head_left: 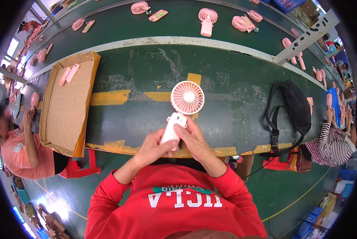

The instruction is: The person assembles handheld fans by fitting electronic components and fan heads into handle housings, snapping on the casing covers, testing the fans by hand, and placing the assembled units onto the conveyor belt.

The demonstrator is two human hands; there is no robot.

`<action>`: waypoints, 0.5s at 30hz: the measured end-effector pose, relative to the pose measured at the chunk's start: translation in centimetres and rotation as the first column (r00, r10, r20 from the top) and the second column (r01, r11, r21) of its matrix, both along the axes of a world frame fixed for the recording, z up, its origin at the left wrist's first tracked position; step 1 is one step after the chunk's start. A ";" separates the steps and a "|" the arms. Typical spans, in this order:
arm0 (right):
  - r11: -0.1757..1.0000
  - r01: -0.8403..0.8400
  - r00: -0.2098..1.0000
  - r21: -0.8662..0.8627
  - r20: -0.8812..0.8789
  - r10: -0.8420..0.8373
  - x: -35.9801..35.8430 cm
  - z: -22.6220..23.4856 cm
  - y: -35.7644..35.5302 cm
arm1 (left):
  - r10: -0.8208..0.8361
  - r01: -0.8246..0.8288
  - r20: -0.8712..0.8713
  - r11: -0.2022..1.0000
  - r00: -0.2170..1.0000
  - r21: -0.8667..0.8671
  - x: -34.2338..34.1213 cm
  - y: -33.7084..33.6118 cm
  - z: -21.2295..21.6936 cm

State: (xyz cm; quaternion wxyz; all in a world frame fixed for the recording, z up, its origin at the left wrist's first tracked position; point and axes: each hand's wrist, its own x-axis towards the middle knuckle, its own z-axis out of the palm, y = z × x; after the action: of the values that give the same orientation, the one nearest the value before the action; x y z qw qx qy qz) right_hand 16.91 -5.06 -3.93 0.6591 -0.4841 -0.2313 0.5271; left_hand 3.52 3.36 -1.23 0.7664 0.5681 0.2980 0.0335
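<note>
Just above the near edge of the green workbench (146, 119), I hold a small pink handheld fan (187, 97) with both hands. Its round grille points away from me, and the pale handle (171, 129) runs back toward my body. Around the lower end of the handle my left hand (156, 144) is closed, with the thumb lying across it. My right hand (194, 139) grips the handle's right side, its thumb on the upper part near a small dark spot. Fingers behind the handle are partly hidden.
A shallow cardboard tray (47, 119) with pink handle pieces (69, 74) stands at the left. At the right lies a black bag (292, 109) with straps. Beyond a pale rail, a green belt (178, 24) carries several pink fans. Co-workers sit on both sides; a metal post (306, 38) rises at far right.
</note>
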 end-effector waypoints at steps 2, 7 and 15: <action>0.998 -0.052 0.999 -0.018 0.004 0.052 1.0 0.5 1.3 | 0.142 -0.142 0.013 0.987 0.990 0.081 -0.1 2.6 1.0; 0.990 -0.116 0.958 -0.076 0.256 0.131 3.6 -0.5 4.1 | 0.318 -0.324 0.126 0.707 0.940 0.629 1.4 11.7 3.6; 0.975 -0.133 0.882 -0.178 0.428 0.198 4.0 -1.4 5.5 | 0.463 0.136 0.066 -0.390 0.884 0.911 6.1 29.8 0.7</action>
State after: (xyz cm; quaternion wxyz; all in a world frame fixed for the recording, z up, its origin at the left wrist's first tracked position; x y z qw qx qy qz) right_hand 20.87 0.41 -5.33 0.5050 -0.6158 -0.3774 0.4726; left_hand 9.58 33.18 -0.51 -0.1253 0.8829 0.3571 0.2779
